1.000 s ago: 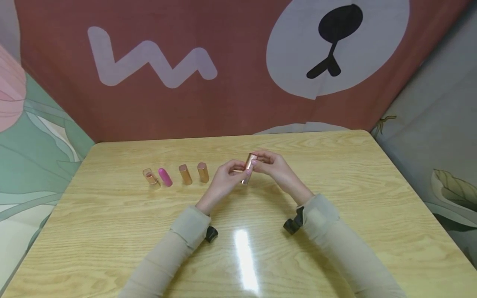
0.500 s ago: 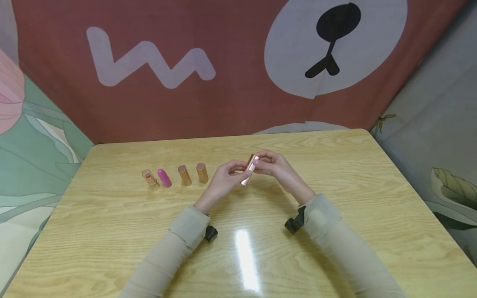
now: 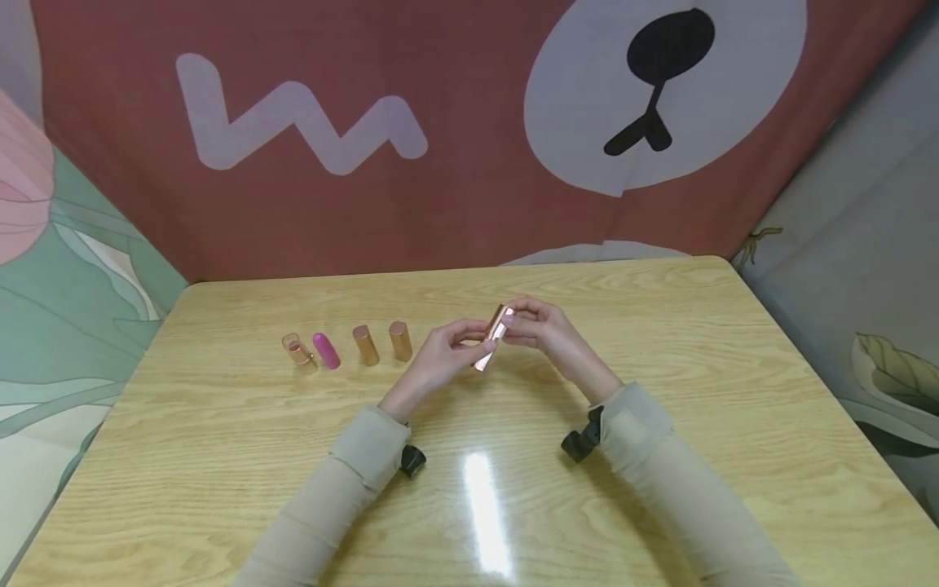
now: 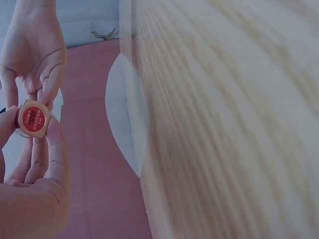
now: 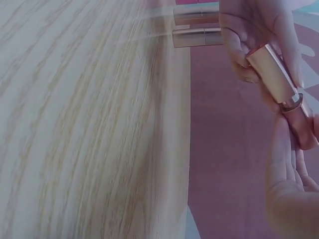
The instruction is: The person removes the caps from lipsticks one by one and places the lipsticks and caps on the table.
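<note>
A shiny rose-gold lipstick tube point(image 3: 484, 357) is held tilted above the table between both hands. My left hand point(image 3: 440, 359) pinches its lower part between thumb and fingers. At the upper end, my right hand point(image 3: 546, 330) pinches the cap point(image 5: 300, 129). In the right wrist view the cap stands slightly apart from the base point(image 5: 271, 74), and a narrow silvery neck point(image 5: 290, 102) shows in the gap. The left wrist view faces the tube's bottom, which bears a round red label point(image 4: 34, 118) with small print.
Left of the hands stand two gold lipstick tubes point(image 3: 365, 346), a magenta tube point(image 3: 326, 350) and a clear-capped lipstick point(image 3: 297, 350), in a row on the wood-grain table point(image 3: 220, 456). A red patterned cloth point(image 3: 455, 204) hangs behind the table's far edge.
The tube leans a little more, its top end shifting slightly right and its lower end slightly down. Both hands keep their grip, and the row of tubes stays put.
</note>
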`<state>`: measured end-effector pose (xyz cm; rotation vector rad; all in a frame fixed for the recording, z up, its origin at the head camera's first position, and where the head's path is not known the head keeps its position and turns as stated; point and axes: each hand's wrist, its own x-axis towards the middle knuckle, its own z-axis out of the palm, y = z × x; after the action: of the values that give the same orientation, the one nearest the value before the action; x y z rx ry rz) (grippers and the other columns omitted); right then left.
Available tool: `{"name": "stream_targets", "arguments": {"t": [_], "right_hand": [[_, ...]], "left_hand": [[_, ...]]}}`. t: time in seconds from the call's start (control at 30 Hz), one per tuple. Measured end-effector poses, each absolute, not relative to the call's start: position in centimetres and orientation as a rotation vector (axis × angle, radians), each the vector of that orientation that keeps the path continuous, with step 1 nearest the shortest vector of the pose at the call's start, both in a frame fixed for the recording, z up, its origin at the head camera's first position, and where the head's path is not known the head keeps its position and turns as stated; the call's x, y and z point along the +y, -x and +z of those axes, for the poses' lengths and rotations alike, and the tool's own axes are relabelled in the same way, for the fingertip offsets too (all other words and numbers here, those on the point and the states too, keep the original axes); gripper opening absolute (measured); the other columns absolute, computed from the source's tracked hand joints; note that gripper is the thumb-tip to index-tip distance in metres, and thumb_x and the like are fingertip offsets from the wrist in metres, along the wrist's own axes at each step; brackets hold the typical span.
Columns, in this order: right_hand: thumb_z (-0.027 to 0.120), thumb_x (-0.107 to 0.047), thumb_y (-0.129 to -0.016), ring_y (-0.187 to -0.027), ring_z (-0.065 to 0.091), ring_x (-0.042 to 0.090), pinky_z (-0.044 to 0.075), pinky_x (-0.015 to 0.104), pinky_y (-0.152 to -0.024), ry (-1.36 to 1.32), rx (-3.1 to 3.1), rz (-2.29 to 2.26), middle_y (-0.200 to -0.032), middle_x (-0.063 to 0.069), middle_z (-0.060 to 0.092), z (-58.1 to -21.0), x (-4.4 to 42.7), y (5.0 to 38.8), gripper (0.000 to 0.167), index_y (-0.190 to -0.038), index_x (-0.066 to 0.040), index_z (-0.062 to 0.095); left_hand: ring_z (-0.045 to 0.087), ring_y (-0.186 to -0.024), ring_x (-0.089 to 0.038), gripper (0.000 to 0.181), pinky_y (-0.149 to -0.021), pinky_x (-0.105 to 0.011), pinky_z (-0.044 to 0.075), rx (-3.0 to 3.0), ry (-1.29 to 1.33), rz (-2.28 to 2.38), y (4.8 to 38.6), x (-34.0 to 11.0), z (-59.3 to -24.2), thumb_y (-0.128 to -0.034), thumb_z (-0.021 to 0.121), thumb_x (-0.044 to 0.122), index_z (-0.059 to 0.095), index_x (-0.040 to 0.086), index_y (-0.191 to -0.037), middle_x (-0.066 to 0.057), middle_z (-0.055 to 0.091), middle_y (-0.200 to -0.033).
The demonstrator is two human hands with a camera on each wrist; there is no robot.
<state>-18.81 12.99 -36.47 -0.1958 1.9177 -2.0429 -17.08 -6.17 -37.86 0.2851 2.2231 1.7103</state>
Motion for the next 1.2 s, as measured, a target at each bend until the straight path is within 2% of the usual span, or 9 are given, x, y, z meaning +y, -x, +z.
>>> {"name": "stream_targets", "arguments": {"t": [0.2, 0.4, 0.63, 0.9, 1.03, 1.2], "right_hand": [[0.053, -0.005, -0.094, -0.08, 0.064, 0.001, 0.055, 0.02, -0.082, 0.169, 1.943, -2.056, -0.086, -0.012, 0.064, -36.3, 13.0, 18.9, 0.019, -0.112, -0.001, 0.051], [0.054, -0.007, -0.094, -0.082, 0.064, 0.002, 0.055, 0.02, -0.083, 0.164, 1.977, -2.058, -0.087, -0.012, 0.065, -36.2, 13.3, 19.0, 0.027, -0.119, 0.003, 0.049], [0.054, -0.007, -0.094, -0.082, 0.065, 0.003, 0.055, 0.02, -0.082, 0.162, 1.98, -2.098, -0.086, -0.011, 0.066, -36.0, 13.6, 18.9, 0.026, -0.118, 0.003, 0.049], [0.054, -0.005, -0.094, -0.08, 0.065, 0.003, 0.056, 0.02, -0.081, 0.144, 1.97, -2.127, -0.085, -0.011, 0.065, -36.1, 13.9, 19.1, 0.019, -0.112, -0.001, 0.051], [0.055, -0.005, -0.094, -0.081, 0.064, 0.003, 0.055, 0.019, -0.081, 0.128, 1.986, -2.117, -0.087, -0.01, 0.064, -36.1, 14.1, 19.2, 0.023, -0.116, 0.001, 0.05], [0.056, -0.007, -0.094, -0.082, 0.063, 0.002, 0.055, 0.017, -0.081, 0.092, 2.018, -2.096, -0.09, -0.01, 0.062, -36.1, 14.6, 19.4, 0.032, -0.123, 0.004, 0.047]], "left_hand": [[0.066, -0.1, -0.022, 0.042, -0.09, -0.046, 0.053, 2.193, -0.294, 1.699, 17.2, -6.4, -38.0, -0.0926, 0.064, 0.023, 0.056, 0.011, -0.132, -0.012, 0.061, -0.129], [0.066, -0.095, -0.017, 0.042, -0.085, -0.036, 0.055, 2.197, -0.313, 1.675, 17.2, -6.4, -38.1, -0.0927, 0.063, 0.022, 0.055, 0.009, -0.132, -0.013, 0.06, -0.128], [0.066, -0.093, -0.016, 0.042, -0.088, -0.042, 0.054, 2.201, -0.304, 1.668, 17.2, -6.6, -38.2, -0.0922, 0.064, 0.024, 0.056, 0.012, -0.131, -0.012, 0.061, -0.127], [0.066, -0.093, -0.018, 0.042, -0.081, -0.033, 0.055, 2.226, -0.296, 1.686, 17.1, -6.9, -38.4, -0.0919, 0.065, 0.022, 0.056, 0.011, -0.132, -0.013, 0.061, -0.126], [0.065, -0.096, -0.02, 0.044, -0.081, -0.03, 0.055, 2.22, -0.303, 1.696, 17.0, -7.1, -38.4, -0.0925, 0.064, 0.021, 0.053, 0.009, -0.134, -0.015, 0.059, -0.127], [0.064, -0.099, -0.02, 0.045, -0.084, -0.032, 0.054, 2.198, -0.266, 1.706, 17.2, -7.2, -38.4, -0.0925, 0.064, 0.021, 0.052, 0.012, -0.134, -0.012, 0.057, -0.128]]}}
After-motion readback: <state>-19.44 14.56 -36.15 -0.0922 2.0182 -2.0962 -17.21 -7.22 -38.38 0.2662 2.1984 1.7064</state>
